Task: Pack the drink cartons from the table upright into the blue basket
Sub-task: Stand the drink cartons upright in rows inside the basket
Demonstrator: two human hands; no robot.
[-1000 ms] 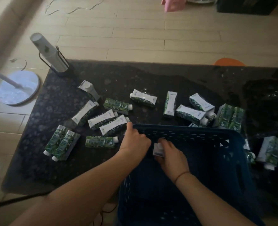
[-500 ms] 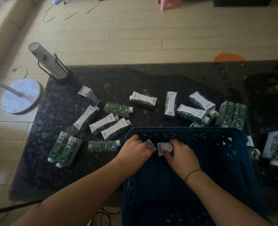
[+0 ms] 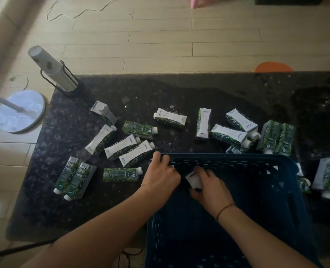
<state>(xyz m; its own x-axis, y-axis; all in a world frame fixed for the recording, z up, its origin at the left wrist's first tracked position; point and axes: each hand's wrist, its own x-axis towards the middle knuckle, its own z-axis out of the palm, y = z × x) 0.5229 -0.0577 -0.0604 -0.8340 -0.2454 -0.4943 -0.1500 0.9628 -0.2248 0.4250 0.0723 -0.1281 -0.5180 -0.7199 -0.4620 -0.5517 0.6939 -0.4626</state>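
Carton in hand [image 3: 194, 179]: held by the right hand [image 3: 211, 190], fingers closed round it, at the far left corner inside the blue basket [image 3: 287, 200]. Left hand [image 3: 161, 177] curls over the basket rim at that corner; whether it holds a carton cannot be told. Remaining cartons [image 3: 170, 118] lie flat on the worktop [image 3: 218, 93], left of, beyond and right of the basket. Risk: with little support beside it, a released carton may tip over. Risk: the dim basket interior hides a misplacement
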